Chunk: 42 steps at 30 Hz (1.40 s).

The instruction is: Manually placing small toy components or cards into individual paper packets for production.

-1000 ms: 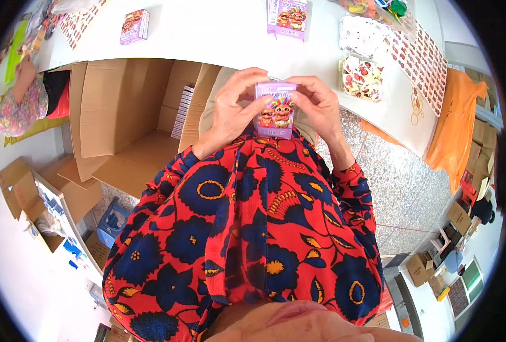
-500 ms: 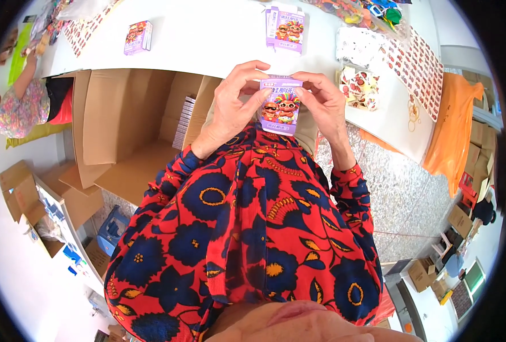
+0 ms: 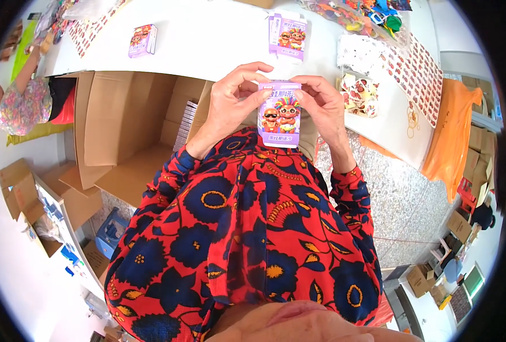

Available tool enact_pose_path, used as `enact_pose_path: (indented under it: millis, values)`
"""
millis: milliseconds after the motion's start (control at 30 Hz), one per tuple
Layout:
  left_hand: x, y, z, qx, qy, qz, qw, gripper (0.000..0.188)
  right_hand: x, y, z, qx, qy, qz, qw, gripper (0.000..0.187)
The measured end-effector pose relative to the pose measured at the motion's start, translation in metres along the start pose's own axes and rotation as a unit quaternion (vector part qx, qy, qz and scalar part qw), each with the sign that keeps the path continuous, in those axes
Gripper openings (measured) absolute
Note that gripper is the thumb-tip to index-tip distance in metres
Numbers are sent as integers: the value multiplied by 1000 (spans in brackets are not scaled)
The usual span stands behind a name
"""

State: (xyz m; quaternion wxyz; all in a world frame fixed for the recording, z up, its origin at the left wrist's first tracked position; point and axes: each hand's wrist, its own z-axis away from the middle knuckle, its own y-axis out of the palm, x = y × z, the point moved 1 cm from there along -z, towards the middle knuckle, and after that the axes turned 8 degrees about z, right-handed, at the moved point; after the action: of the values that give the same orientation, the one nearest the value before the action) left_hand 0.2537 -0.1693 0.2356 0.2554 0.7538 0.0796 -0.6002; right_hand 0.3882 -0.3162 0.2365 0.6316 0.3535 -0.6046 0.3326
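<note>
Between my two hands, just off the table's near edge, is a small purple and white carton (image 3: pixel 280 122) with cartoon figures on its front. My left hand (image 3: pixel 235 98) pinches its upper left corner, thumb on the front. At the upper right corner my right hand (image 3: pixel 320 104) grips it the same way. My fingertips behind the top edge are partly hidden. Beyond them on the table lie more purple cartons (image 3: pixel 290 39), seemingly flat and overlapping. Another purple carton (image 3: pixel 142 40), boxed up, rests farther left.
Left of me stands a big open cardboard box (image 3: pixel 130 108) with a stack of small cartons (image 3: pixel 185 124) inside. The white table (image 3: pixel 207 34) carries sticker sheets (image 3: pixel 418 77), a tray of stickers (image 3: pixel 360 96) and bagged colourful pieces (image 3: pixel 373 17) at right. A person (image 3: pixel 25 108) is at far left.
The held carton has tilted so its front faces up more fully, and its lower end has come nearer to me. Both hands keep their pinch on its top corners.
</note>
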Motion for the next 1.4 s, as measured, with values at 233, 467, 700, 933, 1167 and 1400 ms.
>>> enact_pose_path:
  millis: [233,467,700,933,1167,1400]
  values:
    - [-13,-8,-2,45,-1,-120,992,31,0,-14,-5,-13,25,-20,999,21]
    - [-11,-7,-7,84,70,-144,983,30,2,-17,-5,7,55,-31,998,20]
    - [-14,2,-9,61,51,-125,989,29,-2,-22,-6,28,99,-105,989,20]
    - [-43,7,-28,217,171,-405,872,59,-15,-27,-13,67,184,-231,953,18]
    - [-13,4,-29,186,123,-284,932,43,-12,-22,-6,154,130,-246,948,35]
    - [-1,7,-20,-11,-83,-52,995,26,20,-3,-11,-12,-51,95,994,34]
